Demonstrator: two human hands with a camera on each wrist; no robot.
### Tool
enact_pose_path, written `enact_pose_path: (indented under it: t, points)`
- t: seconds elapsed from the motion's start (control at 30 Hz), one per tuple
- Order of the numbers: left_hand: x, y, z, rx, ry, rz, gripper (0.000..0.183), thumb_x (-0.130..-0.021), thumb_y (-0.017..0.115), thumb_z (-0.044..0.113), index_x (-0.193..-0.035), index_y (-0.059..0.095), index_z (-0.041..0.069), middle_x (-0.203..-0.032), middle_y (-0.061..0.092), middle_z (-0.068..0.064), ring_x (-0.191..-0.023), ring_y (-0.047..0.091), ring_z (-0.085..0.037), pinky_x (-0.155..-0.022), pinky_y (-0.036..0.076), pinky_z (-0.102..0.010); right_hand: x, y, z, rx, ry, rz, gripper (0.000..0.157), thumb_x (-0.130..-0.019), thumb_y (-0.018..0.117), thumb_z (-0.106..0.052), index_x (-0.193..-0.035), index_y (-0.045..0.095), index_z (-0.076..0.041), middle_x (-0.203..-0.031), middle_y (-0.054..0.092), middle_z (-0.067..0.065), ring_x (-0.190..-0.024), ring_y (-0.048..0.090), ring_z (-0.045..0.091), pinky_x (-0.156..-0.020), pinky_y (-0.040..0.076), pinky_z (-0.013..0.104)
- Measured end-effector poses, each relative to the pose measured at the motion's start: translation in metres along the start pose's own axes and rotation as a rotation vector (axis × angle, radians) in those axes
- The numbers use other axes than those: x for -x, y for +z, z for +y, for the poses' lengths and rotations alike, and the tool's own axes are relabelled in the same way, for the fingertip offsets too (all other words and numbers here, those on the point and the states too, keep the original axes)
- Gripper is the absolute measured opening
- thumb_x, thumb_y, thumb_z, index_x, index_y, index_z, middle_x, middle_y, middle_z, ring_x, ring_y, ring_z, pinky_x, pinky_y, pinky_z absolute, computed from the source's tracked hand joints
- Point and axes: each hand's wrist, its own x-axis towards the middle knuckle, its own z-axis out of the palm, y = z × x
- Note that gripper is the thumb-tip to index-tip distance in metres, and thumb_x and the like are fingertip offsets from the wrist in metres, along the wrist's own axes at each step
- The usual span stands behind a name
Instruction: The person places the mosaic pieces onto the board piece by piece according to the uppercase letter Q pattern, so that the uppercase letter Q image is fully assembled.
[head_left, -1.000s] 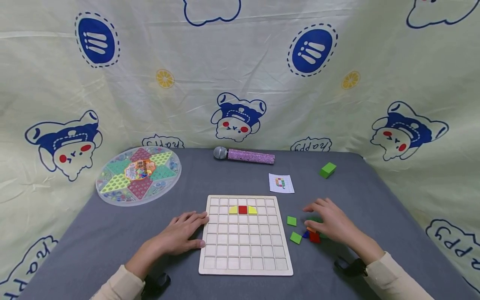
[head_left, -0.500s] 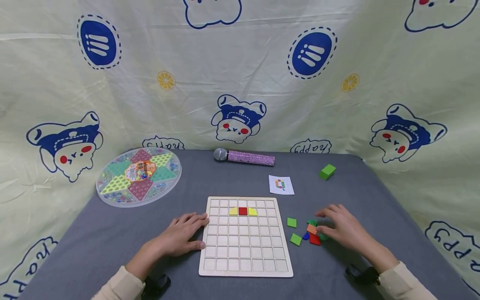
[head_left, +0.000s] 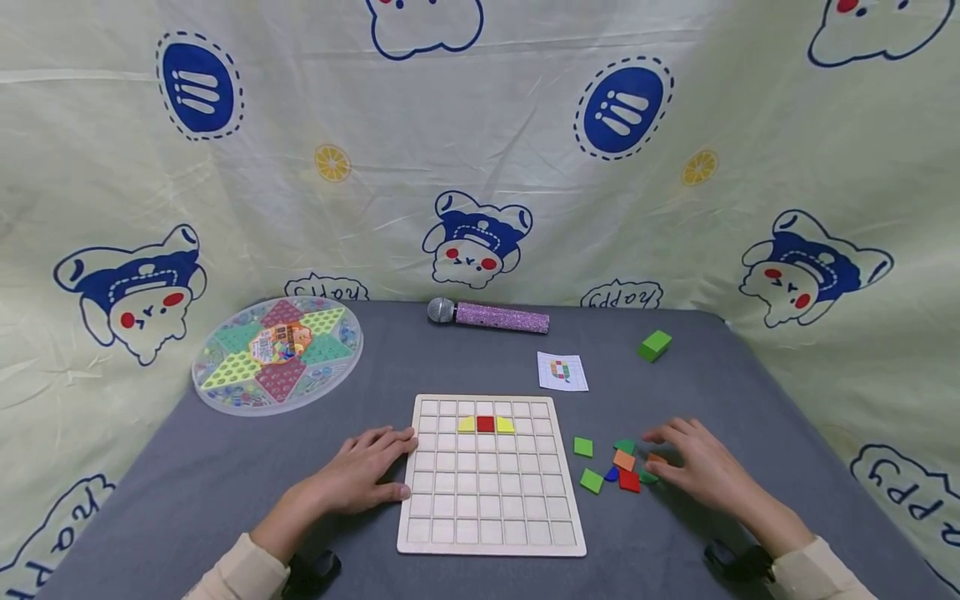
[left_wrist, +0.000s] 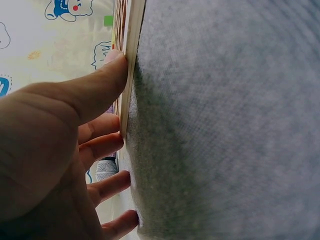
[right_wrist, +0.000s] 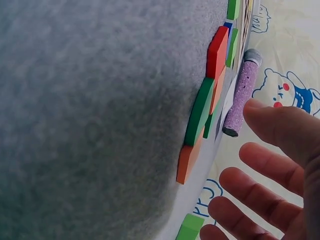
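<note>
A pale wooden grid board (head_left: 490, 500) lies in the middle of the table. On it, near the far edge, a red square tile (head_left: 485, 424) sits between two yellow tiles (head_left: 467, 425). My left hand (head_left: 356, 475) rests at the board's left edge, thumb and fingertips touching it, fingers extended. Right of the board lies a loose group: green squares (head_left: 591, 481), an orange tile (head_left: 624, 460), a red tile (head_left: 629, 481), a blue piece (head_left: 612, 474) and dark green pieces (right_wrist: 200, 111). My right hand (head_left: 701, 467) hovers over the group's right side, fingers relaxed, nothing between them.
A small pattern card (head_left: 562, 372) lies beyond the tiles. Farther back are a purple glittery microphone (head_left: 501, 317) and a green block (head_left: 656, 345). A round Chinese checkers board (head_left: 277, 354) lies at the back left. A printed cloth (head_left: 480, 150) hangs behind the table.
My right hand has drawn back to the right and nearer, uncovering the orange and dark green pieces. My left hand stays at the board's edge.
</note>
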Motion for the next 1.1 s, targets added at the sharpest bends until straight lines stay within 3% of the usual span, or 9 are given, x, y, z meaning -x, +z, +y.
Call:
enact_pose_path:
  t: [0.17, 0.37, 1.1]
  points:
    - [0.0, 0.0, 0.0, 0.001, 0.009, 0.008, 0.067, -0.088, 0.059, 0.048, -0.144, 0.04, 0.015, -0.153, 0.034, -0.004, -0.14, 0.027, -0.036, -0.105, 0.023, -0.061, 0.003, 0.001, 0.002, 0.004, 0.008, -0.015, 0.03, -0.078, 0.076, -0.029, -0.101, 0.069, -0.013, -0.097, 0.062, 0.001, -0.094, 0.052, 0.022, -0.076, 0.046, 0.046]
    - [0.0, 0.001, -0.001, -0.002, 0.008, 0.005, 0.067, -0.088, 0.059, 0.048, -0.144, 0.04, 0.015, -0.153, 0.034, -0.004, -0.14, 0.027, -0.036, -0.105, 0.023, -0.062, 0.005, 0.006, -0.002, 0.014, -0.057, -0.008, 0.029, -0.074, 0.079, -0.029, -0.098, 0.07, -0.015, -0.094, 0.061, -0.003, -0.091, 0.05, 0.017, -0.074, 0.046, 0.039]
    - [0.0, 0.0, 0.001, -0.011, 0.01, 0.01, 0.066, -0.089, 0.059, 0.047, -0.143, 0.041, 0.014, -0.152, 0.035, -0.005, -0.14, 0.027, -0.036, -0.105, 0.023, -0.062, 0.001, 0.022, -0.041, 0.045, -0.192, 0.034, 0.028, -0.069, 0.082, -0.037, -0.091, 0.071, -0.023, -0.084, 0.052, -0.011, -0.082, 0.039, 0.008, -0.067, 0.034, 0.024]
